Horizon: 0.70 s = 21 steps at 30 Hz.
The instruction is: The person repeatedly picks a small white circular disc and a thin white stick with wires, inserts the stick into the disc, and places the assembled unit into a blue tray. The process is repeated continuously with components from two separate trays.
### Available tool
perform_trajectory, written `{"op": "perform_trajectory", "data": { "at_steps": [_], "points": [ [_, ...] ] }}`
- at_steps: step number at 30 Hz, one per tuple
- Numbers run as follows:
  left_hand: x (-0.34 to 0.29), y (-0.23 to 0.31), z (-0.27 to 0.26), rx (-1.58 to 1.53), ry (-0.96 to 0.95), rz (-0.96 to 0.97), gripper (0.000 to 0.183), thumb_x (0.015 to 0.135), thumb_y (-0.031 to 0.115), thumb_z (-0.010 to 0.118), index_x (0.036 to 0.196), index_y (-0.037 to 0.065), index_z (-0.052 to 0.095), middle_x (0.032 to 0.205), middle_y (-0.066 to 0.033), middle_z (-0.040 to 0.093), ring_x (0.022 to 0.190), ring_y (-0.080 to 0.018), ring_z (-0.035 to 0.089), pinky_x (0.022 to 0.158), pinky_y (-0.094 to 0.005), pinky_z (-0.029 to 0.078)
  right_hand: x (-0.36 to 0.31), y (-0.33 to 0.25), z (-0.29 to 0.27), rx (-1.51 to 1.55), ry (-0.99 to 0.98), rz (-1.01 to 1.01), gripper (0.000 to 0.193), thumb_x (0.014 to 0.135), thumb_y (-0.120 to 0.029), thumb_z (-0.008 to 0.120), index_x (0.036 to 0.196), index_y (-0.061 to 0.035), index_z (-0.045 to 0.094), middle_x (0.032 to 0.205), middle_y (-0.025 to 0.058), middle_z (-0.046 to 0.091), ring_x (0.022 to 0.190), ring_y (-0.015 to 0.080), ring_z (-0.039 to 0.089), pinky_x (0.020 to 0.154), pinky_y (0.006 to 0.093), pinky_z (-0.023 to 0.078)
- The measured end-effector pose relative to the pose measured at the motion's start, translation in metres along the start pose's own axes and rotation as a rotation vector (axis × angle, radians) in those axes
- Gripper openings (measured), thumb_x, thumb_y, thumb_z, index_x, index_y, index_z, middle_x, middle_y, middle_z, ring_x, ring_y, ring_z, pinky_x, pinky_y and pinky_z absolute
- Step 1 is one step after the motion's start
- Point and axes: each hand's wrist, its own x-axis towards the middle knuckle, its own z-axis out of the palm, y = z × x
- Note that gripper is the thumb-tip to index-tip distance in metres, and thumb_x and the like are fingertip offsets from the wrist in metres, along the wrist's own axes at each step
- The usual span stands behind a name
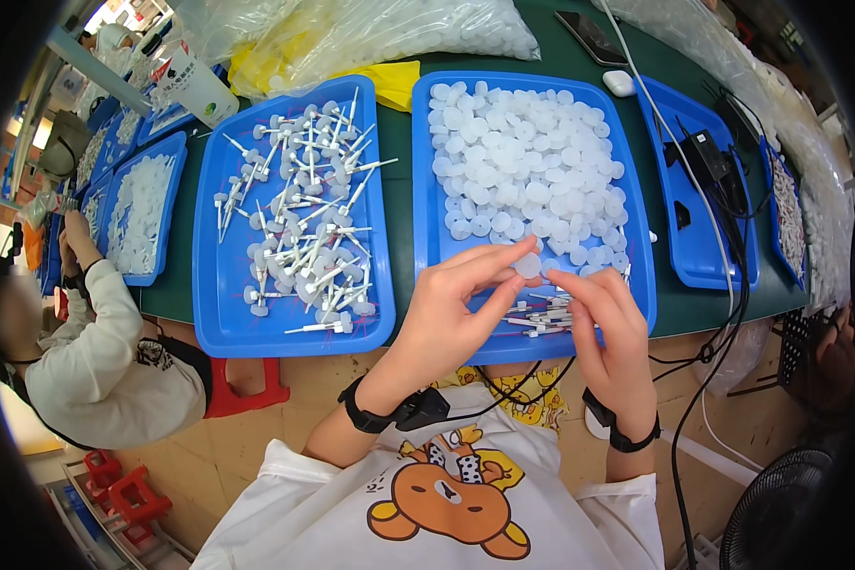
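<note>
Pinching a translucent white disc (528, 265) between thumb and forefinger, your left hand (465, 290) sits just right of the frame's centre. Your right hand (603, 318) is beside it, its thumb and fingertips drawn close together at the right edge of that disc; whether they grip some small part of their own, you cannot tell from this view. Both hands are over the lower part of the right-centre blue tray (422, 190), and you wear a black wristband on each wrist.

Above your fingers, a broad heap of similar discs (527, 152) fills the upper part of that tray. Below them, near its lower edge, lies a bunch of thin white stems (541, 318), partly hidden by your hands.

Left of centre, a second blue tray (214, 328) holds a loose tangle of white stems with discs on them (313, 218). Dark green tabletop (401, 237) shows between the two trays. At the upper right, a blue tray holds a black power adapter (705, 157) and cables, with a dark phone (591, 38) further up. A large clear bag (446, 28) lies along the top, and a co-worker (104, 380) sits at the far left.
</note>
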Motion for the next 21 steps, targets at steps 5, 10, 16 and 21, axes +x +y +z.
{"op": "perform_trajectory", "data": {
  "at_steps": [5,10,16,21],
  "points": [
    [0.0012,-0.0060,-0.0016,0.021,0.002,0.087,0.038,0.093,0.000,0.064,0.130,0.005,0.064,0.116,-0.0145,0.067,0.098,-0.0195,0.071,0.085,-0.0285,0.056,0.0037,0.0008,0.0005,0.009,-0.018,0.022,0.039,0.088,0.012,0.053,0.123,-0.0006,0.063,0.091,0.0121,0.053,0.074,0.0218,0.055,0.064,0.0301,0.046],
    [0.0020,-0.0058,-0.0039,0.066,-0.005,0.120,0.038,0.090,0.001,0.068,0.128,0.005,0.066,0.111,-0.0123,0.067,0.096,-0.0180,0.071,0.084,-0.0287,0.057,0.0039,-0.0005,0.0000,-0.081,-0.010,0.015,0.039,0.083,0.011,0.058,0.120,-0.0016,0.065,0.088,0.0110,0.053,0.074,0.0240,0.056,0.063,0.0330,0.047],
    [0.0016,-0.0058,-0.0018,0.032,0.020,0.102,0.035,0.087,0.001,0.071,0.122,0.002,0.065,0.109,-0.0114,0.067,0.096,-0.0176,0.071,0.084,-0.0290,0.057,0.0028,-0.0024,-0.0007,-0.373,0.020,-0.107,0.047,0.072,0.009,0.064,0.117,-0.0048,0.067,0.086,0.0084,0.053,0.074,0.0247,0.056,0.067,0.0363,0.046],
    [0.0008,-0.0071,0.0000,-0.041,0.030,0.074,0.029,0.087,0.002,0.072,0.115,0.000,0.066,0.107,-0.0112,0.067,0.096,-0.0176,0.071,0.084,-0.0287,0.056,0.0014,-0.0016,-0.0010,-0.390,0.026,-0.119,0.049,0.071,0.008,0.065,0.117,-0.0048,0.067,0.085,0.0081,0.053,0.075,0.0247,0.056,0.067,0.0360,0.045]
  ]
}}
